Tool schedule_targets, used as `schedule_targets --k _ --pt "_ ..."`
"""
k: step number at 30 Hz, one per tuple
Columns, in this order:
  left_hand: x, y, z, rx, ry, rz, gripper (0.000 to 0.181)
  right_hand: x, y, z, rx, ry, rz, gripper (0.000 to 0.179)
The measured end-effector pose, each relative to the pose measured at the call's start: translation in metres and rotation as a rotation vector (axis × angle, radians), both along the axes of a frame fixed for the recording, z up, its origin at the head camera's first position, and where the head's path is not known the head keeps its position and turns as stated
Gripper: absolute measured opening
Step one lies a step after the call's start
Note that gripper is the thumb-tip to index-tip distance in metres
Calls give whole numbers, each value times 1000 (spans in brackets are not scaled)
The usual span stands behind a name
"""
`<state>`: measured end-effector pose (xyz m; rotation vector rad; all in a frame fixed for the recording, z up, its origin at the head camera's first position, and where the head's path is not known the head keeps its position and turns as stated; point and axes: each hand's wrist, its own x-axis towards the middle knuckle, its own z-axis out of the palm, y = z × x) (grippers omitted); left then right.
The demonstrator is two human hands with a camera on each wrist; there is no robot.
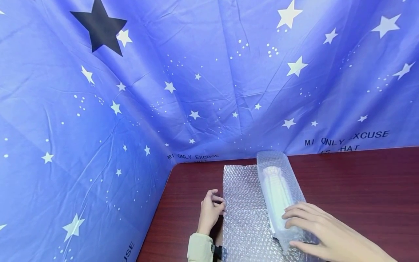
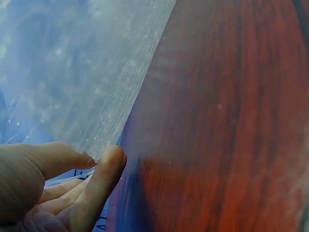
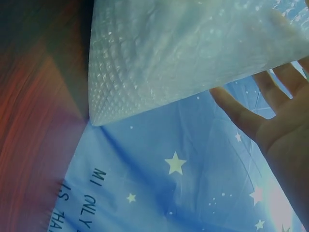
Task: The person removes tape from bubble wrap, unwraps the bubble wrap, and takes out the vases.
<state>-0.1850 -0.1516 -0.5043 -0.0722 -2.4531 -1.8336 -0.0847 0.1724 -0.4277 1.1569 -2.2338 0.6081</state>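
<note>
A sheet of bubble wrap point(image 1: 243, 203) lies on the table, and its right part is folded over a long white item point(image 1: 274, 178) with rounded far end. The wrap blurs that item, so its kind is hidden. At the sheet's left edge my left hand point(image 1: 211, 211) pinches the wrap between thumb and finger, seen closely in the left wrist view point(image 2: 72, 188). My right hand point(image 1: 314, 225) rests over the folded wrap near its close end, fingers extended across it. In the right wrist view, fingertips of the right hand point(image 3: 285, 116) touch the wrap's edge.
A dark red wood-grain table point(image 1: 360, 185) carries the wrap. Blue cloth point(image 1: 229, 91) printed with stars and lettering hangs behind the table and along its left side. A dark watch band point(image 1: 216, 251) circles my left wrist, beside a pale sleeve point(image 1: 199, 247).
</note>
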Motion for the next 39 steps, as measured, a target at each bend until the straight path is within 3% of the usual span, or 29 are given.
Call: schedule_targets --k 18,29,32,36,39 --pt "0 -2 -1 -30 -21 3 55 6 22 2 -23 -41 -51 36" --pt "0 -1 0 -1 -24 -4 56 9 24 10 -86 -88 -121 51" --pt "0 -1 0 -3 -26 -3 55 10 28 12 -76 -93 -136 47" --pt "0 0 0 -4 -31 0 55 7 33 13 -112 -29 -110 23" --pt "0 0 -1 -3 -30 0 55 5 36 12 -137 11 -116 25"
